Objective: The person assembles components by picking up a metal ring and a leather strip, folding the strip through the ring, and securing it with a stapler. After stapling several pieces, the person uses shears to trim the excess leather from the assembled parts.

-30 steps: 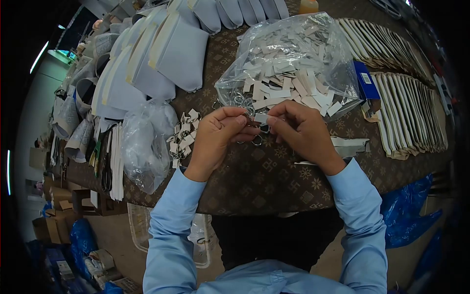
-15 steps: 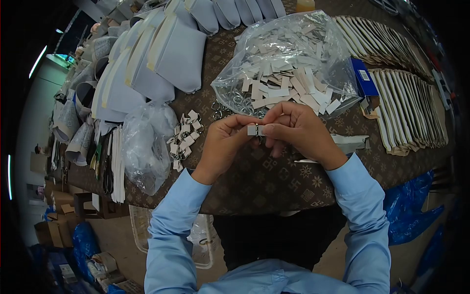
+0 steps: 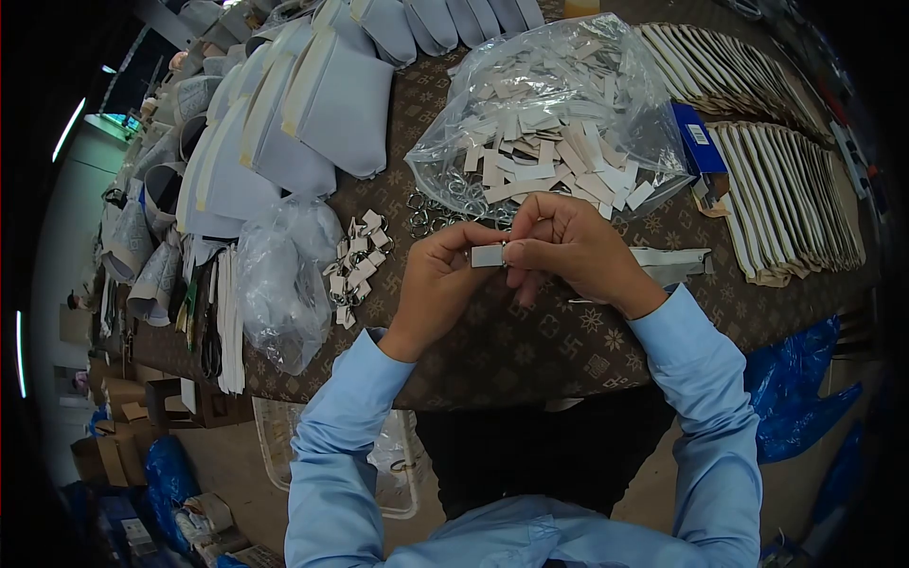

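Between my two hands, over the near part of the table, is a small white strip. My left hand pinches it from the left, thumb below and index finger above. On the strip's right end close the thumb and fingers of my right hand; a bit of metal shows there, mostly hidden. Left of my hands lies a pile of white tabs with metal rings. Just beyond them, loose metal rings lie beside an open clear plastic bag full of loose white and beige strips.
Grey-white pouch-like pieces stand in rows at the back left, by a crumpled clear bag. Stacked white-edged pieces line the right side, near a blue box. A silvery wrapper lies beside my right wrist.
The metal ring was around the strip's middle, with white showing on both sides. Now a longer white part shows on the left and the metal is at the right fingertips.
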`<act>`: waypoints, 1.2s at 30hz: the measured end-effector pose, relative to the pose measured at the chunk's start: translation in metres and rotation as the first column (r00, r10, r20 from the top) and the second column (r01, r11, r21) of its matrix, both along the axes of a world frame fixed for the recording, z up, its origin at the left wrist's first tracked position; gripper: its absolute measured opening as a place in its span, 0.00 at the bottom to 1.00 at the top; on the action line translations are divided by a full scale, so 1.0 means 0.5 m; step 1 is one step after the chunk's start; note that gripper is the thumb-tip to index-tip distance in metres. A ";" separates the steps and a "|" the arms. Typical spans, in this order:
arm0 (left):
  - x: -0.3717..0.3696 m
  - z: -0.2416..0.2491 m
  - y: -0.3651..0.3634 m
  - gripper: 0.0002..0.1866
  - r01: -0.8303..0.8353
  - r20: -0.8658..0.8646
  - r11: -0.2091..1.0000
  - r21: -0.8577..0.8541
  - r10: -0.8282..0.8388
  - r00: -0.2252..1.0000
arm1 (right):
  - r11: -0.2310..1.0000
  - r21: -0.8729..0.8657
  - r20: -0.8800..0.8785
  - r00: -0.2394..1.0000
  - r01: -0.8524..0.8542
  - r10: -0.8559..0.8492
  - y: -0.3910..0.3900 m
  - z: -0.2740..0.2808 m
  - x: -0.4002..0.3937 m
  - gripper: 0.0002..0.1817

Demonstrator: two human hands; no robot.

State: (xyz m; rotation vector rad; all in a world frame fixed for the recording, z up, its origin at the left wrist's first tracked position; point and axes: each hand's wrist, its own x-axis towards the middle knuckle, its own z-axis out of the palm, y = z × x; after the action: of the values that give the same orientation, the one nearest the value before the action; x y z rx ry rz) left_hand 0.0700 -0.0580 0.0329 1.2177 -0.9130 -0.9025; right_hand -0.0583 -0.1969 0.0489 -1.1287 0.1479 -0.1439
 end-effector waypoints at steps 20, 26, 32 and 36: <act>0.032 0.039 0.002 0.10 0.154 -0.003 0.983 0.103 -0.154 0.988 | 0.848 -0.524 0.095 0.995 0.074 -0.028 -0.002 0.001 -0.011 0.12; 0.034 0.036 0.006 0.10 0.066 0.144 0.983 0.170 -0.091 0.985 | 0.857 -0.511 0.086 0.996 0.059 -0.017 -0.007 0.002 -0.012 0.15; 0.026 0.037 0.008 0.10 -0.003 0.361 0.996 0.091 -0.030 0.932 | 0.659 -0.734 0.181 0.983 0.164 -0.042 -0.007 -0.003 -0.010 0.17; 0.025 0.036 0.008 0.10 -0.010 0.458 0.995 0.099 -0.037 0.888 | 0.699 -0.704 0.121 0.991 0.123 -0.053 -0.008 -0.003 -0.010 0.17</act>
State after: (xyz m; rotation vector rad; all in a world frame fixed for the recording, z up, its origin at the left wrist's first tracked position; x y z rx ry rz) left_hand 0.0826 -0.0539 0.0511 1.5498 -1.2656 -0.6824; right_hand -0.0634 -0.2010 0.0474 -1.8987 0.0600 -0.3624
